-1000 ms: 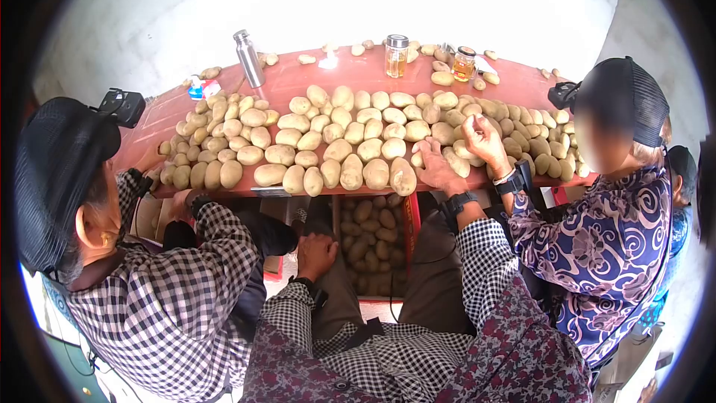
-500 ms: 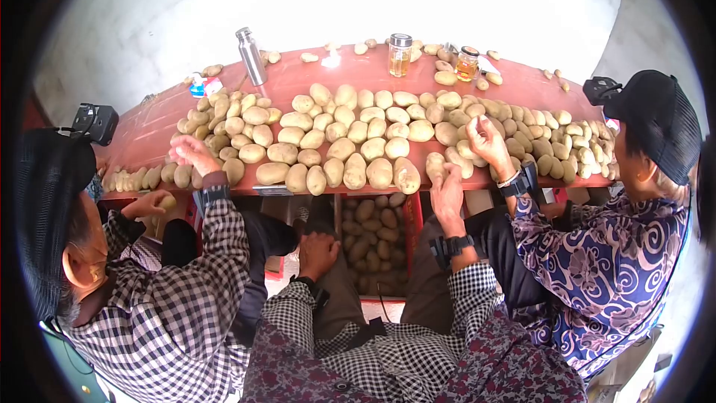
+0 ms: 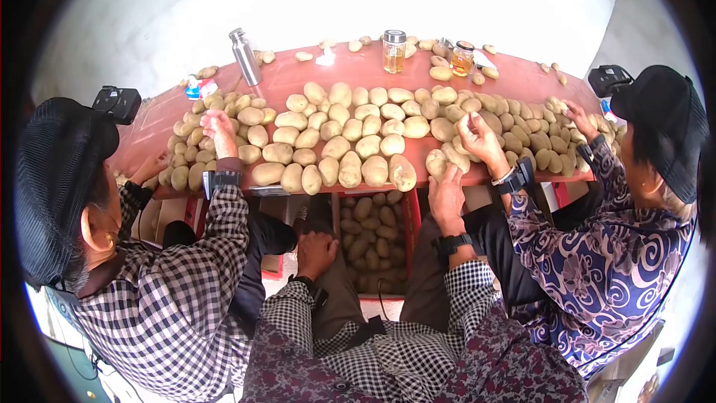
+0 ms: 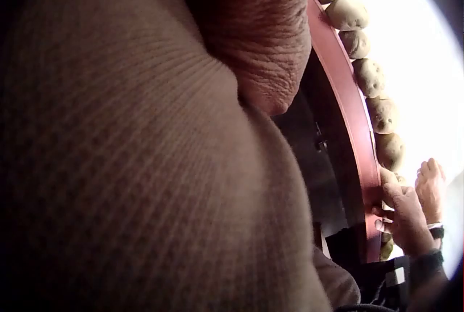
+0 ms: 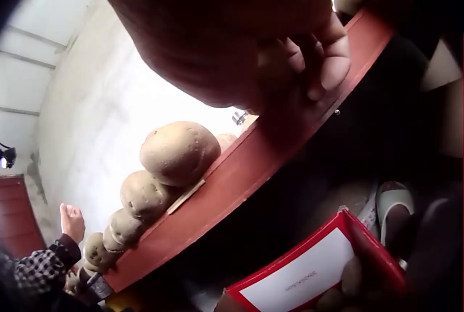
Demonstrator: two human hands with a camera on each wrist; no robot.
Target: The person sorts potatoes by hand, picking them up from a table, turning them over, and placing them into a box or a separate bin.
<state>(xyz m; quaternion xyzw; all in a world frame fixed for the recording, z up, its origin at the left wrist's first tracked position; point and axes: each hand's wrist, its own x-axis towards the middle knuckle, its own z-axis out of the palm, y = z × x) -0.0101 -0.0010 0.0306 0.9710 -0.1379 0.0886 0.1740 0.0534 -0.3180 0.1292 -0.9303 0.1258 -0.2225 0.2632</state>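
Touched potato at near edge of red table with bent fingers of right hand; could not tell if pinching. Judged it firm, fairly light, perhaps dusty-slick, bruisable if dropped; best taken round middle. Rested left hand on left thigh with loose fingers. Saw more potatoes left and right, steel bottle far left, red box near, below table.

A steel flask, a tall jar and a shorter jar stand on the red table.
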